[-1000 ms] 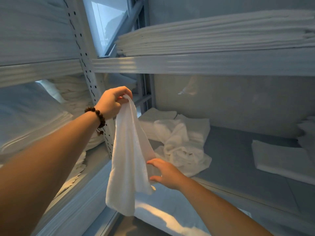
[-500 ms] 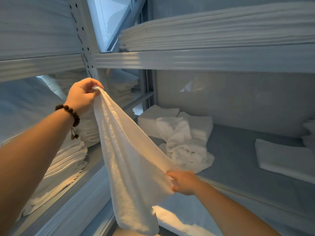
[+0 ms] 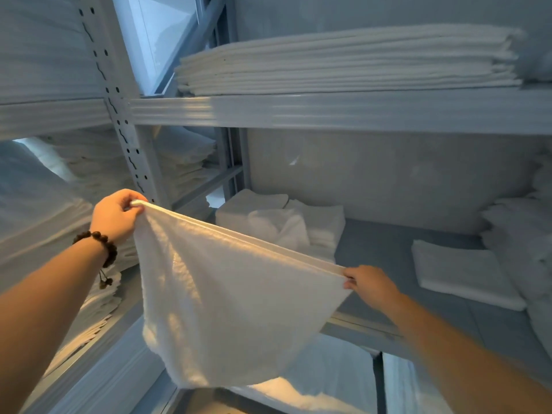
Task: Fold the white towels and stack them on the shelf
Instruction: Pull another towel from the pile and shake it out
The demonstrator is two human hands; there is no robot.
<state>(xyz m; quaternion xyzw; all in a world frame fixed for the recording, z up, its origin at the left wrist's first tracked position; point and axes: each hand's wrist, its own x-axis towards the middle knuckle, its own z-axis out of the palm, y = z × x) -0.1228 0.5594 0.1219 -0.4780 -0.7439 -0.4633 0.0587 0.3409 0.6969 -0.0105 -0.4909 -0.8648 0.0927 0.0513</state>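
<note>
A white towel (image 3: 227, 297) hangs spread out in front of the shelf (image 3: 388, 264), its top hem pulled taut. My left hand (image 3: 115, 216) pinches the upper left corner, and it is the higher of the two. My right hand (image 3: 369, 283) pinches the other corner, lower and to the right. Behind the towel on the shelf lie folded white towels (image 3: 248, 204) with a crumpled one (image 3: 280, 225) against them. Another folded towel (image 3: 460, 273) lies at the right of the shelf.
A tall stack of folded linen (image 3: 343, 61) fills the upper shelf. A perforated metal upright (image 3: 119, 109) stands at the left, with more stacked linen (image 3: 89, 174) beyond it. A loose white pile (image 3: 519, 234) sits at the far right. The shelf's front rail (image 3: 358, 322) runs below my right hand.
The towel went from hanging bunched from my left hand to spread wide. My right hand took its edge and slid right to the other corner; my left hand moved left.
</note>
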